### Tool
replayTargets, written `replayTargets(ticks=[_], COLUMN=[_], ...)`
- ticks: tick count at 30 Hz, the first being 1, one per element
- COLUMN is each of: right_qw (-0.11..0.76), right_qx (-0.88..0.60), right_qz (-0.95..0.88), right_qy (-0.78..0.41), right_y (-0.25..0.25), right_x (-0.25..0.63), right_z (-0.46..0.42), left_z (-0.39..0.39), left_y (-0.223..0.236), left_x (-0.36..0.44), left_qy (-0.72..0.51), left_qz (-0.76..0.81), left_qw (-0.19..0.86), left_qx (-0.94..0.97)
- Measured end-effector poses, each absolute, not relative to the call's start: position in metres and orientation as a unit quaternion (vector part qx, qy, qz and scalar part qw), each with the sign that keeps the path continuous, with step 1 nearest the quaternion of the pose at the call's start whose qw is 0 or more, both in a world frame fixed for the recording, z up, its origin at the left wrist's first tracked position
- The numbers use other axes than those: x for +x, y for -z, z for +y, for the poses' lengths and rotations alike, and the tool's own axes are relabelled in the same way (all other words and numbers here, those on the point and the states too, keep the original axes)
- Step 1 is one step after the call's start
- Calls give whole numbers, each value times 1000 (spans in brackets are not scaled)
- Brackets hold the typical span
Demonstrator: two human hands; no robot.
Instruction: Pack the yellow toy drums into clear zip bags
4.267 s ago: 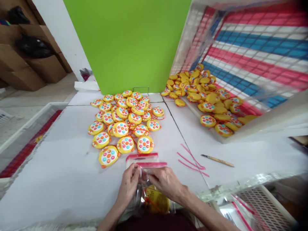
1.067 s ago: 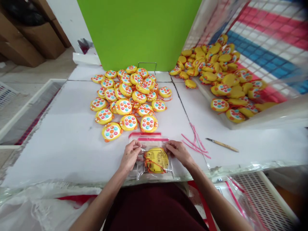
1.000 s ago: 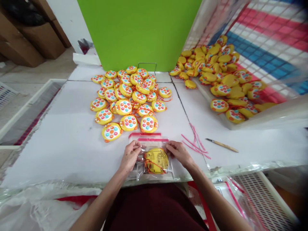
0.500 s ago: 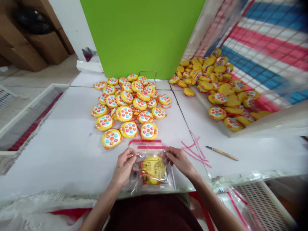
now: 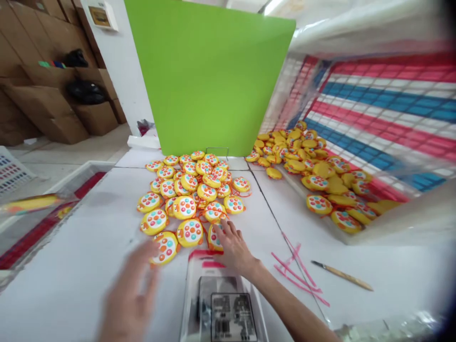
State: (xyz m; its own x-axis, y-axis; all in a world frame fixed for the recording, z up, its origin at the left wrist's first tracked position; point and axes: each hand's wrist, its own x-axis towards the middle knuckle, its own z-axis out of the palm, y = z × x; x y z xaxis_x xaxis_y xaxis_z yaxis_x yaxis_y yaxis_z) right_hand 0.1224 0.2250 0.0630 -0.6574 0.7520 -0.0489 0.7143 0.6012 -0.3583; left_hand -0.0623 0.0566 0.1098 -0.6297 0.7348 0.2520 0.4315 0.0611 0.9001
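Note:
My right hand [image 5: 235, 247] reaches to the front of a pile of yellow duck-shaped toys [image 5: 185, 207] with white faces and coloured dots. Its fingers close over one toy [image 5: 214, 237], partly covering it. Nearer me lie flat clear bags [image 5: 190, 294] with pink strips and black print, below my right wrist. My left hand [image 5: 130, 289] is smeared by motion at the lower left, fingers apart and nothing visible in them. Over the crate at the far left, a bagged yellow toy [image 5: 33, 203] is in mid-air, blurred and apart from that hand.
A white crate [image 5: 96, 165] stands beyond the table's left edge. More toys [image 5: 320, 171] fill a mesh-sided bin at the right. A thin wooden-handled tool [image 5: 344, 275] and pink strips [image 5: 297, 278] lie on the right. A green board [image 5: 213, 80] stands behind the pile.
Both hands have left the bagged toy they held over the bags. A bagged toy now appears at the far left. My right hand has moved forward onto a toy; the view has tilted up.

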Motion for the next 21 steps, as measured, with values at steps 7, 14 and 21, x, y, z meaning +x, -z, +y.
replayTargets(ticks=[7,14,21], right_qw=[148,362,365], right_qx=[-408,-366,-396], right_qz=[-846,-497,-562], right_qy=[-310,-699,-628], right_y=[-60,-78,-81], right_x=[128,169,191], right_z=[236,212,179], left_z=[94,94,101], left_y=[38,58,19], left_x=[71,66,59], left_qy=[-359,-277,-269], left_qz=[564,568,589], left_qw=[-138,-142,-72], left_qx=[730,762,759])
